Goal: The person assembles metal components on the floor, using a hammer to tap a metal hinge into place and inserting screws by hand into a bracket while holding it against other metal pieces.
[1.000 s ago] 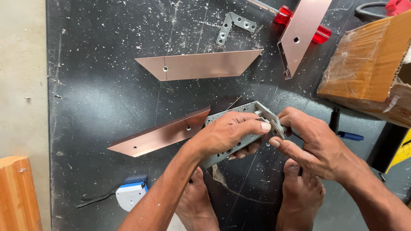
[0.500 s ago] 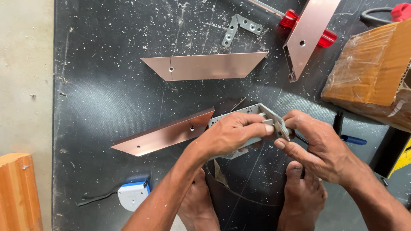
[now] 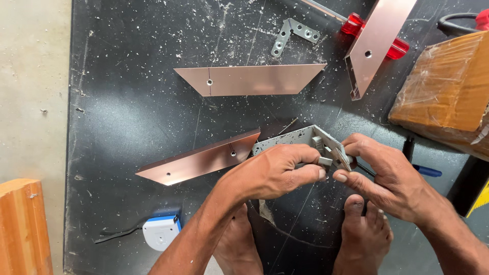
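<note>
Both hands meet at centre frame: left hand (image 3: 270, 173) grips the grey corner bracket (image 3: 300, 140), right hand (image 3: 387, 175) pinches its right end, fingers closed, copper strip (image 3: 201, 159) just left.

Left hand (image 3: 275, 173) and right hand (image 3: 387, 175) meet — fingers curled in pinching grips.

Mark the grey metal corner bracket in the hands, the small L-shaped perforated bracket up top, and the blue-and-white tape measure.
Grey metal corner bracket (image 3: 293, 138): head view, its flat left arm.
Small L-shaped perforated bracket (image 3: 290, 29): head view, its bend.
Blue-and-white tape measure (image 3: 160, 232): head view, white case face.
</note>
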